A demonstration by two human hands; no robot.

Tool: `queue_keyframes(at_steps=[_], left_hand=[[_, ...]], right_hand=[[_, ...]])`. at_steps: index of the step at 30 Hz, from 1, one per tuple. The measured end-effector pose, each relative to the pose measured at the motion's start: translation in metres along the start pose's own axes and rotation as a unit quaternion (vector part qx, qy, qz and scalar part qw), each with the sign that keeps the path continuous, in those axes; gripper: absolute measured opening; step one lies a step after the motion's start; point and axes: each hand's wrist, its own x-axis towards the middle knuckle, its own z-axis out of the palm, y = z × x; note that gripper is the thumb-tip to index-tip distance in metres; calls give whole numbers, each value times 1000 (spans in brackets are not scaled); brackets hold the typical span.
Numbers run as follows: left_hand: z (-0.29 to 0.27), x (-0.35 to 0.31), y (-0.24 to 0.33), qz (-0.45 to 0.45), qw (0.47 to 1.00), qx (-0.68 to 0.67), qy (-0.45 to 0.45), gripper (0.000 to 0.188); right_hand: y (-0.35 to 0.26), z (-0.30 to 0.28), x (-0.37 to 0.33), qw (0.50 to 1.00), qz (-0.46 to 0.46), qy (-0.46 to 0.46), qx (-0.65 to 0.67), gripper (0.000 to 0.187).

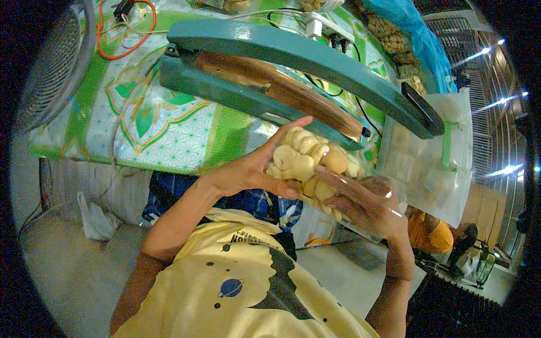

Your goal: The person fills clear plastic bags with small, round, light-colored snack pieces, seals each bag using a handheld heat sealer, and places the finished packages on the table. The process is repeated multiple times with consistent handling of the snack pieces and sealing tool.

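Note:
In front of my chest is a clear plastic bag of pale, round biscuits (297,160). My left hand (248,173) grips the bag's left side, thumb along the near edge and fingers toward the far edge. On the other side, my right hand (369,205) holds the right end, its fingers against the biscuits. Shiny clear film with glare covers part of that hand; whether it lies inside the bag I cannot tell. Just beyond the bag stands a teal heat sealer (304,48), its long arm raised over a base with a brown strip (276,84).
The sealer stands on a table with a green-and-white patterned cover (169,129). A fan (53,67) is at the left, a power strip (329,31) behind the sealer. At right are a translucent plastic sheet or bag (459,152), more bagged biscuits (389,36) and a person in orange (431,234).

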Motion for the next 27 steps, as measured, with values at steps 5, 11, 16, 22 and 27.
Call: queue_keyframes(at_steps=[5,11,16,22,27], left_hand=[[0,-2,-7,-11,1000,-15,10,118],[-3,0,-7,34,996,69,35,114],[-3,-2,-7,34,998,43,27,112],[4,2,-15,2,1000,-20,-11,116],[4,-4,-4,-26,998,-64,4,115]], right_hand=[[-4,-24,4,971,113,-209,3,52],[-1,-8,16,984,57,-144,90,51],[-1,-18,9,982,83,-149,84,50],[-2,-22,12,955,56,-268,113,57],[-3,-19,19,962,11,-238,134,41]])
